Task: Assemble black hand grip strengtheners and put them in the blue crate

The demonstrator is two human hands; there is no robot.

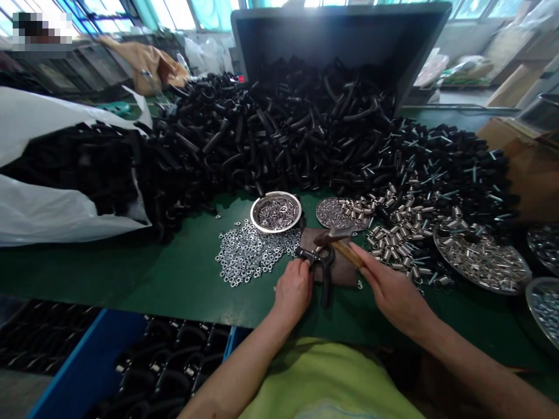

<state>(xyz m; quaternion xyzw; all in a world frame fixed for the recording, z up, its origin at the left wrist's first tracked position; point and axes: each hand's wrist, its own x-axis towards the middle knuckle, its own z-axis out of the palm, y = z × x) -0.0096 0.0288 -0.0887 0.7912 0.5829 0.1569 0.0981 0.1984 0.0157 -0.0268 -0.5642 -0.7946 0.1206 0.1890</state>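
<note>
Nearest to the person is a lime-yellow shirt (323,378), and below the counter's near edge a blue crate (87,349) holds black curved hoses (166,361). On the green counter (174,285), the left hand (293,289) is clenched, its fingers (299,269) closed on a black curved piece (325,273) that stands on a brown leather pad (340,267). The right hand (393,297) has its fingers (364,259) grasping the wooden handle of a hammer (345,251), whose steel head sits close above the black curved piece. Just past the pad lie loose zinc washers (248,253) and a steel bowl (276,212) of more. To the right spread silver coil springs (406,233) and a wide metal tray (480,256). Beyond, a great heap of black hoses (279,134) spills from a tipped dark bin (340,35), and a white sack (56,192) lies open on the left.
</note>
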